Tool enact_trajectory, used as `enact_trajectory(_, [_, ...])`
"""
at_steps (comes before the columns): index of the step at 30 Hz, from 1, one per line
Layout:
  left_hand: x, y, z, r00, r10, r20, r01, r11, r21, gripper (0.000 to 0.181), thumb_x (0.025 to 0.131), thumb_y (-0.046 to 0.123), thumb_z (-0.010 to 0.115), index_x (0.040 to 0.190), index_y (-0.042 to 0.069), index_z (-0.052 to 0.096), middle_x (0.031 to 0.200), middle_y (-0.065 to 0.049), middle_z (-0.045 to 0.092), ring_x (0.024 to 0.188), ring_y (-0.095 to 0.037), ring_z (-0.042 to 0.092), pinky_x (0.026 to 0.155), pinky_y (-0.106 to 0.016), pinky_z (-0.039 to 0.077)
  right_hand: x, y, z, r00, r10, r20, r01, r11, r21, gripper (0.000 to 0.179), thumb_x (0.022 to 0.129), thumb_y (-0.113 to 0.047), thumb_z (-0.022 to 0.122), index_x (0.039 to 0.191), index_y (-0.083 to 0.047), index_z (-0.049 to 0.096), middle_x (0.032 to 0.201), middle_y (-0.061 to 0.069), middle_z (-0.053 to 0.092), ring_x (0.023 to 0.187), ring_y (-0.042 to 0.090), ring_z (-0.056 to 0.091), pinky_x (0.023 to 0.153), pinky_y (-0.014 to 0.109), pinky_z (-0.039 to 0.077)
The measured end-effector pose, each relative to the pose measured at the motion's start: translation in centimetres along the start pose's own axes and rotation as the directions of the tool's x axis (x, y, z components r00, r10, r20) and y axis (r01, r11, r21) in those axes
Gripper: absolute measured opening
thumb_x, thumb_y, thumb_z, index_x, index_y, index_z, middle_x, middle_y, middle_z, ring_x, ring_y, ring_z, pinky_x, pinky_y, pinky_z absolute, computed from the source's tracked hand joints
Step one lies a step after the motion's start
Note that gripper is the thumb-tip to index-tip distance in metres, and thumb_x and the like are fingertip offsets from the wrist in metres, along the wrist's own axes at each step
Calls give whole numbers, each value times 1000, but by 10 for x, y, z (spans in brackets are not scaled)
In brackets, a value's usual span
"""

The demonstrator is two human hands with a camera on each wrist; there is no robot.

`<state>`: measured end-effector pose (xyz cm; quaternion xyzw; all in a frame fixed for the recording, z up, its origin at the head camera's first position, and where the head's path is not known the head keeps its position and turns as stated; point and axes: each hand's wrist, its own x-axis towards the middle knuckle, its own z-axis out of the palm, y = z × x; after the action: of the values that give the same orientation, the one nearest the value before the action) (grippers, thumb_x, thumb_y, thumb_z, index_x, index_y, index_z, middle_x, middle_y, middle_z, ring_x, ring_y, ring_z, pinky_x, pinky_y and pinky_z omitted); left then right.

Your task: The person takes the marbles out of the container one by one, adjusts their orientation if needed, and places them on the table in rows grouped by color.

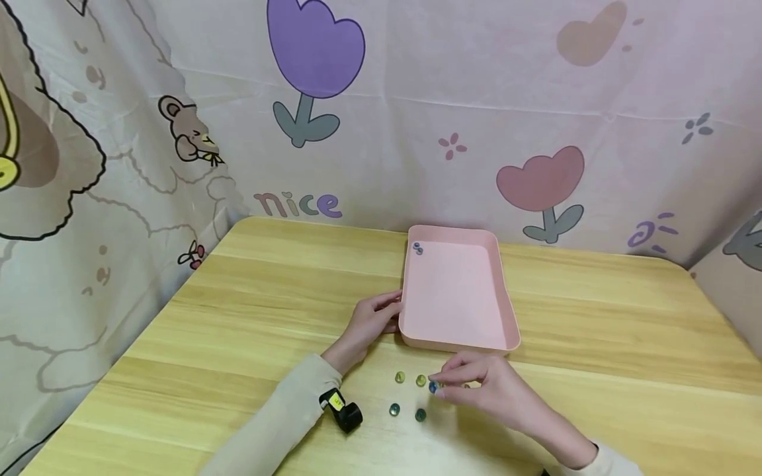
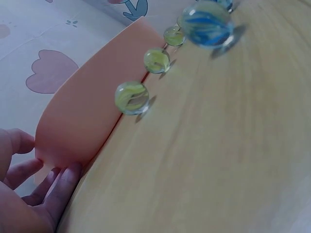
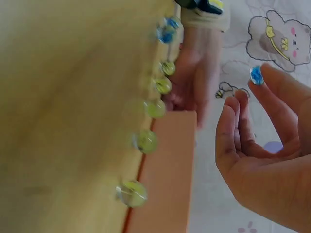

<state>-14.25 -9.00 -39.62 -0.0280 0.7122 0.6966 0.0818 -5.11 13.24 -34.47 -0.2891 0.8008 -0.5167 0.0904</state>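
Observation:
My right hand pinches a blue marble between thumb and index finger, lifted off the table in the right wrist view. Its other fingers are loosely bent. My left hand touches the outside of the left wall of a pink tray, fingertips against it near the front corner. Two bluish marbles lie in the tray's far left corner. On the table before the tray is a row of several yellow-green marbles, partly hidden by my right hand in the head view. Two blue marbles lie nearer me.
The wood-grain table reaches back to a printed cloth hanging behind and at the sides. A black wrist camera with a yellow label sits on my left wrist, close to the marbles.

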Motion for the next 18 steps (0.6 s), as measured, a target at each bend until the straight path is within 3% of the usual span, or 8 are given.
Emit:
enact_trajectory(8, [2,3,-2,1000,3,-8,-3,1000,8,39,96,15,59,133,4,58,118,-14,63,90,-15,64,74,-27,57,-6,5,-1,994,9,-110,-9,1000,2,22,85,-16,74,101,0,75,92,-3,71,81,7,63,69,24,55])
enact_trajectory(13, [1,2,-2,1000,-8,-11,8,1000,18,38,96,15,60,132,5,59,117,-13,64,88,-14,63,73,-27,57,-14,7,1,994,38,-98,-34,998,45,20,86,-12,73,101,2,75,88,-2,72,77,3,61,64,22,55])
enact_trajectory(18, [0,0,0,1000,-6,-5,6,1000,12,38,96,15,60,132,5,59,117,-13,64,87,-14,63,73,-27,57,-26,7,6,992,99,-77,-99,995,0,21,85,-19,75,99,-3,77,85,-4,72,72,0,57,56,22,53])
